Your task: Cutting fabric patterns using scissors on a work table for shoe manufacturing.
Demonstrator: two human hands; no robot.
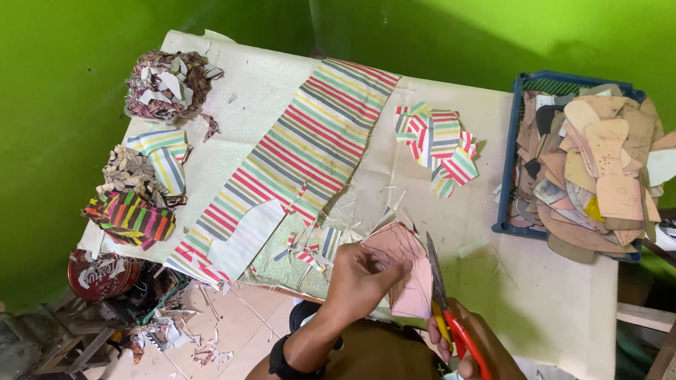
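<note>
Pink piece: flat pink pattern piece (402, 271), pinched at its left edge by left hand (361, 277); thumb and fingers pressed together on it, held in the air just above the table's near edge.
Scissors: red-and-yellow-handled scissors (453, 321) in right hand (471, 352); fingers closed through the loops; blades point up along the piece's right edge, touching or just beside it.
Blade state: blades look nearly closed; cannot tell if material sits between them.
Step in hand: judged as trimming the pink piece along its right edge, cut under way.
Next move calls for: left hand to turn the piece w/ the curve; right hand to keep blades on the outline; short bites at tight bends.
Scraps: small striped offcuts (313, 245) lie on the table just left of the left hand.
Striped cloth: long striped fabric strip (294, 162) runs diagonally across the table (544, 287), w/ a pale cut-out shape resting on its lower end.
Cut stack: striped cut pieces (438, 145) piled near table centre, well apart from the hands.
Crate: blue crate (523, 91) at right, heaped w/ tan and brown templates.
Left piles: patterned fabric heaps (139, 194) along the left edge.
Hidden: right palm and lower handles cut off by frame bottom; markings on the pink piece too faint to read; crate floor buried.
</note>
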